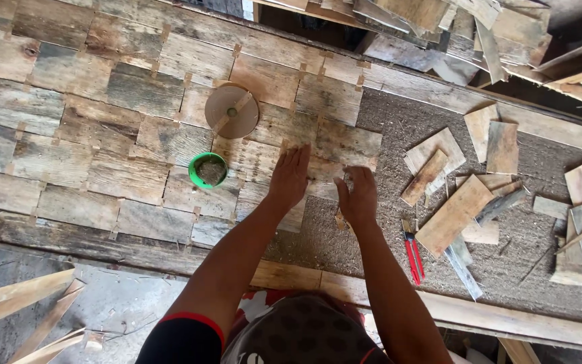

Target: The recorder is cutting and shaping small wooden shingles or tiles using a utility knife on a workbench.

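Two hands work at the centre of the frame: the left hand (289, 176) lies open and flat on a weathered wood tile (274, 158) at the right edge of the tiled panel (69, 128), while the right hand (357, 197) curls loosely over the neighbouring tile (345, 149) beside bare fibre board (399, 128) (whether it pinches anything I cannot tell). A judgement: press evenly and keep the joints lined up with the little spacers. A green cup (208, 169) and round wooden disc (232, 111) sit just left; loose offcuts (453, 214) and a red cutter (413, 255) lie at right.
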